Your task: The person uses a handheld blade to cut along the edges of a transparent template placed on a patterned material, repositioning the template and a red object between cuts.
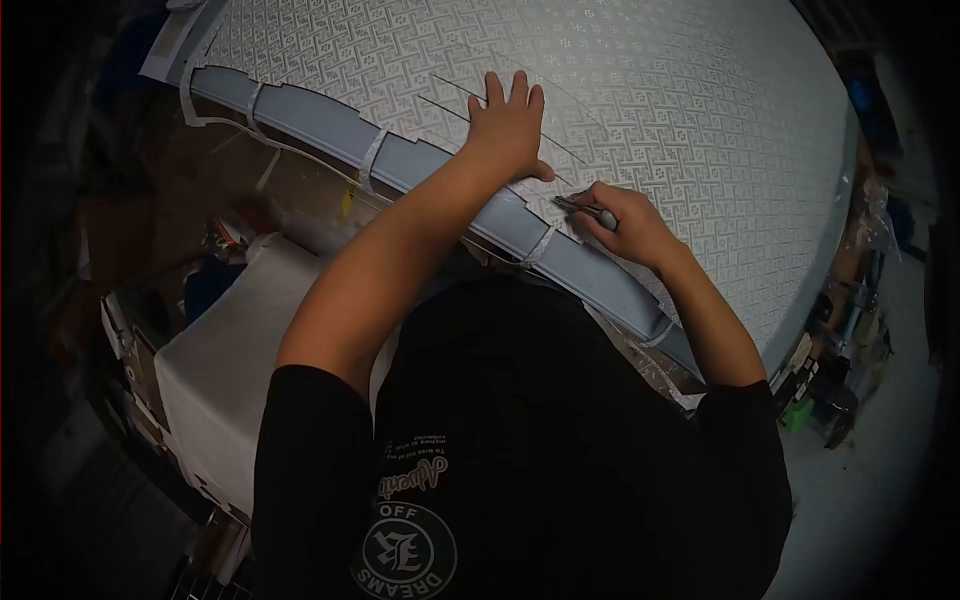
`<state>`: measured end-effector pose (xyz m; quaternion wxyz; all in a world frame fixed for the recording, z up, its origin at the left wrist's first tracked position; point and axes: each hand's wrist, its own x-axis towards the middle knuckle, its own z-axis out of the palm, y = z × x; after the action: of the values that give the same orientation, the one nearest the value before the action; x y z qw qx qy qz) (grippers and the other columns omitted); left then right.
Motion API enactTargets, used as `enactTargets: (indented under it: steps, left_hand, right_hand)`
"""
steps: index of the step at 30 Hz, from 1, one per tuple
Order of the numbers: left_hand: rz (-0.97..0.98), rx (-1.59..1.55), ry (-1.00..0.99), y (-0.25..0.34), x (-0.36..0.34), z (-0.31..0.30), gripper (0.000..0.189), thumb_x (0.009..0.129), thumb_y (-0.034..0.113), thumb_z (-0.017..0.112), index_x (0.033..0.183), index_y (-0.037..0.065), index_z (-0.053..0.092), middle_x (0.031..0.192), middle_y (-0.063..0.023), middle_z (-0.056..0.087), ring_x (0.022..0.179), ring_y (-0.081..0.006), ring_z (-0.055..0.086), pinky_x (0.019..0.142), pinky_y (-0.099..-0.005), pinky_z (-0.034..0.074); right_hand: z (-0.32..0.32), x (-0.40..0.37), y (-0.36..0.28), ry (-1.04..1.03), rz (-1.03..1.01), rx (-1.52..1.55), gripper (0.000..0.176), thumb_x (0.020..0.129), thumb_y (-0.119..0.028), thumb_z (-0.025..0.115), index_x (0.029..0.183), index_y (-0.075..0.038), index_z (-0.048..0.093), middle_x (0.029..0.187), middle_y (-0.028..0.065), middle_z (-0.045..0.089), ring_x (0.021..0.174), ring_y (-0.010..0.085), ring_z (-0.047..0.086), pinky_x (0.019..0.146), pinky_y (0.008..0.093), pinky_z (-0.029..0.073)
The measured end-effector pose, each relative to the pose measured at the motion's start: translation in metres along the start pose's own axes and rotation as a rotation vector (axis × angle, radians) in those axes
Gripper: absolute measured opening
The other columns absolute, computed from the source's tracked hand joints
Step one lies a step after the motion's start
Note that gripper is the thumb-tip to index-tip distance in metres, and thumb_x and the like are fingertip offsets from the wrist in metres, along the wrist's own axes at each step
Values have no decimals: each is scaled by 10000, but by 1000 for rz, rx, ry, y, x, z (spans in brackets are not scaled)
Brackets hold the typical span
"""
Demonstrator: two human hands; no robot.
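head cam: l hand (pixel 507 140) flat on patterned sheet (pixel 690 130), r hand (pixel 628 228) holding cutter (pixel 590 212).

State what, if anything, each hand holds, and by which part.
The right hand holds a small hand tool by its handle, tip toward the patterned sheet. The left hand holds nothing; it lies spread on the sheet.

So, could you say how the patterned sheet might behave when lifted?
The patterned sheet is probably floppy, as it looks thin and lies flat. If the dark lines by the left hand are cuts, it may part there.
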<state>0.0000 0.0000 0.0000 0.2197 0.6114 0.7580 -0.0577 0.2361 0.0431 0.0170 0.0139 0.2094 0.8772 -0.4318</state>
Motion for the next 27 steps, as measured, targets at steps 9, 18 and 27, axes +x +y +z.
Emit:
enactTargets:
  steps: [9,18,27]
  left_hand:
    - [-30,-33,78,10,-3,5,1288,608,575,959,1611,94,308,1701,-277,112,1533,-591,91,1071,-852,251]
    - [-121,-87,-38,10,-1,-5,1300,617,582,956,1638,227,235,1699,-320,22,1526,-624,18,1066,-838,283]
    - [-100,-38,-51,11,-2,-7,1304,619,600,949,1640,209,238,1680,-347,52,1497,-657,58,1043,-838,319]
  right_hand:
    - [15,-10,-3,78,-44,-80,172,924,-149,727,1028,-58,625,878,144,707,798,381,692,703,454,540]
    - [6,-4,-23,-33,72,-223,181,946,-183,688,1001,-47,583,884,184,698,809,423,675,706,499,526]
    - [12,-6,-27,-37,150,-234,165,928,-155,684,978,-41,576,899,194,685,838,429,665,718,495,522]
